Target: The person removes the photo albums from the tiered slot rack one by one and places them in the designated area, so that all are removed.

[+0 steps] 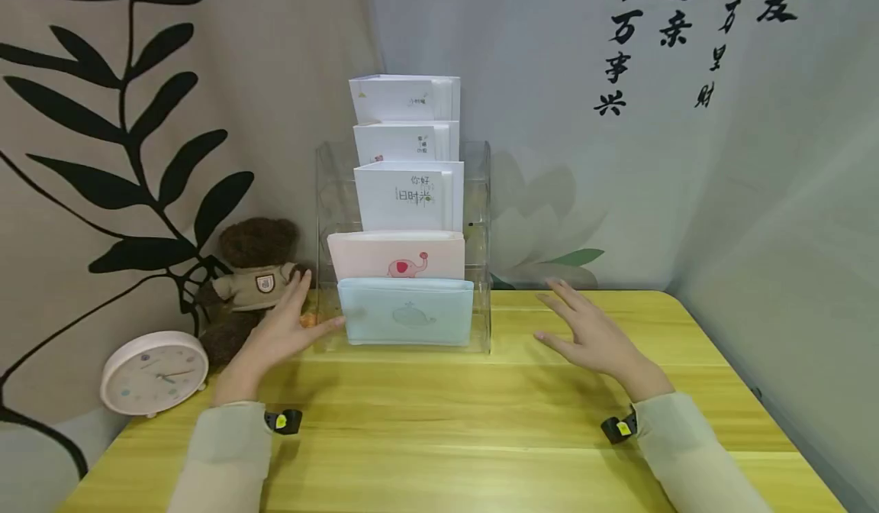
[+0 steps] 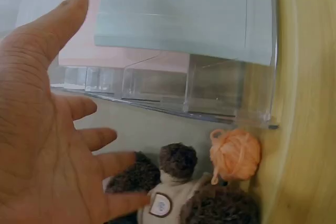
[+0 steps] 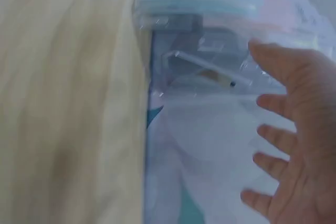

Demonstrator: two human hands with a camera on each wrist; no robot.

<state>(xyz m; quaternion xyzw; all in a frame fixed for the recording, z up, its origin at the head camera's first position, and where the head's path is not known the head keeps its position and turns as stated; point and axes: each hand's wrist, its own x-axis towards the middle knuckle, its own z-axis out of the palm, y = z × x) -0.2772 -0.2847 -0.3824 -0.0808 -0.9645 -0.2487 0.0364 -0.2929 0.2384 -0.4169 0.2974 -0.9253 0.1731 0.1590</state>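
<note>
A clear tiered rack [image 1: 478, 269] stands at the back of the wooden table, holding white packs [image 1: 405, 192], a pink pack with a red elephant [image 1: 371, 253] and a light blue pack [image 1: 405, 314] in front. My left hand [image 1: 278, 333] is spread at the rack's left side, thumb near the blue pack; whether it touches, I cannot tell. In the left wrist view, the palm [image 2: 47, 150] faces the rack with nothing held. My right hand [image 1: 597, 337] hovers apart from the rack on its right, fingers spread and empty; the right wrist view shows its fingers [image 3: 273, 137] extended.
At the left are a brown teddy bear [image 1: 257, 288] and a round pink-rimmed clock [image 1: 154, 373]. An orange yarn ball [image 2: 235, 155] lies beside the rack's left side. Behind the table hangs a pale cloth [image 1: 549, 62] with dark leaves and writing.
</note>
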